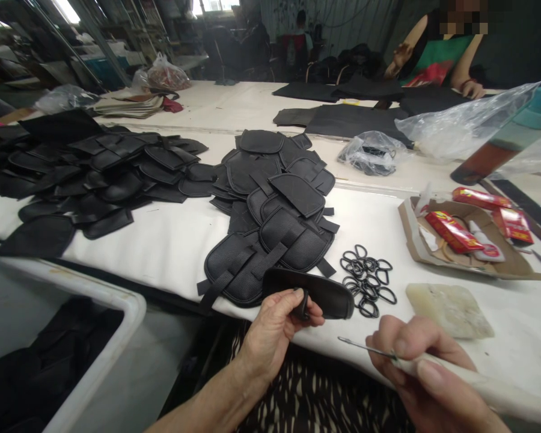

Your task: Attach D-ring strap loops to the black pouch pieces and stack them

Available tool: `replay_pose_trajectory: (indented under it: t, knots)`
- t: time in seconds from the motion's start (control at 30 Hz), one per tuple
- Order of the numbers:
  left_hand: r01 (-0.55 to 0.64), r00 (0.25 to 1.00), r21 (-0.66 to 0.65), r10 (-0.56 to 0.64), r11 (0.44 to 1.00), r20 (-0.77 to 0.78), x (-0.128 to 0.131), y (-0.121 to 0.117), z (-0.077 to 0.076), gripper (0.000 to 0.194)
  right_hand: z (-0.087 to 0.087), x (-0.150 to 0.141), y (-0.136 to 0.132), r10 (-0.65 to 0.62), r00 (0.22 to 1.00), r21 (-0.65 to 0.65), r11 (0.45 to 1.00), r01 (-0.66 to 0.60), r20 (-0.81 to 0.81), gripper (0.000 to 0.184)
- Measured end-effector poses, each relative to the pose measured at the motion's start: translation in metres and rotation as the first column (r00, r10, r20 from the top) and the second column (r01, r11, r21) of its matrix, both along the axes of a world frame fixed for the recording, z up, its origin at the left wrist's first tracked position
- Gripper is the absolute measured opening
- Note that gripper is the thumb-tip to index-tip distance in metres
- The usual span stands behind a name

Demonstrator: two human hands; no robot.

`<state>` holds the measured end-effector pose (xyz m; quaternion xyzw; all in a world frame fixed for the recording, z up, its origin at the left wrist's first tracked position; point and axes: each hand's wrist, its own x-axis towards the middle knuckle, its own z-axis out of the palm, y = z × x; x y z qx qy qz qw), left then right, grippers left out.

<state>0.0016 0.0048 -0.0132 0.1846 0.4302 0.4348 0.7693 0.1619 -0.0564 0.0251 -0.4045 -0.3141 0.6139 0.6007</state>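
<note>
The right hand (426, 361) grips a pale-handled awl with a thin metal shaft (500, 392), its tip aimed left, near the black curved leather-like piece (327, 294) that the left hand (273, 328) pinches between thumb and fingers over the edge of the white-covered desk (171, 252). To the left stands a white plastic bin (133, 304) with dark material inside. Just beyond the held piece lie a cluster of black metal rings (365, 287) and a pale, yellowish translucent block (448, 310). Farther back are overlapping black padded leather-like pieces (293, 237), a larger heap of similar black pieces (112, 174), and an open brown cardboard tray (408, 225) holding red-and-yellow boxes (453, 233). Across the desk, a person (437, 57) rests a hand near flat black sheets (356, 120).
</note>
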Motion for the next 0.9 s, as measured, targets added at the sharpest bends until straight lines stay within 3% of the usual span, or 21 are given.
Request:
replay_pose_trajectory:
  t: [0.23, 0.43, 0.63, 0.73, 0.8, 0.87, 0.9]
  knots:
    - [-0.001, 1.000, -0.002, 0.001, 1.000, 0.009, 0.001, 0.000, 0.002, 0.022, -0.007, 0.002, 0.003, 0.058, 0.998, -0.099, 0.993, -0.058, -0.006, 0.020]
    - [-0.005, 1.000, -0.009, 0.005, 1.000, 0.013, 0.000, 0.000, 0.003, 0.022, -0.010, 0.004, 0.001, 0.072, 0.997, -0.068, 0.995, -0.072, -0.001, 0.021]
    - [0.067, 0.996, -0.052, -0.064, 0.996, 0.068, -0.005, -0.002, 0.011, 0.022, -0.011, 0.006, 0.000, 0.077, 0.996, -0.058, 0.996, -0.074, 0.047, 0.019]
    - [0.102, 0.992, -0.101, -0.094, 0.990, 0.086, -0.014, 0.003, 0.023, 0.020, -0.013, 0.006, -0.001, 0.072, 0.996, -0.047, 0.996, -0.069, 0.060, 0.020]
    - [0.060, 0.996, -0.125, -0.052, 0.990, 0.066, -0.027, 0.017, 0.038, 0.019, -0.014, 0.006, -0.001, 0.071, 0.996, -0.048, 0.996, -0.068, 0.056, 0.020]
    - [-0.044, 0.999, -0.049, 0.044, 0.998, -0.001, -0.049, 0.045, 0.060, 0.020, -0.015, 0.007, -0.001, 0.073, 0.996, -0.053, 0.996, -0.070, 0.058, 0.021]
    - [-0.116, 0.992, 0.057, 0.118, 0.992, -0.047, -0.064, 0.063, 0.073, 0.021, -0.015, 0.008, 0.000, 0.075, 0.995, -0.054, 0.996, -0.072, 0.065, 0.022]
